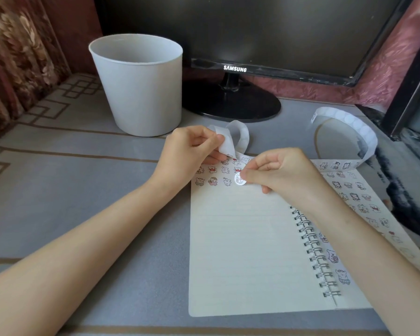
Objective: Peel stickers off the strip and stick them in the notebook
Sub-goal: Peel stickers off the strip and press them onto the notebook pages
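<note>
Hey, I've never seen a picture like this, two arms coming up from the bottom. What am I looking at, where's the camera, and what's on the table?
There is no machine here, just a person's two bare hands. The one picture comes from a camera worn on the head, looking forward and down, so the arms enter from below. The left hand pinches a white sticker strip, which curls away to the right. The right hand pinches a round sticker at the top of an open spiral notebook, beside rows of small stickers already there. Behind stand a white bucket and a dark monitor on a grey table.
</note>
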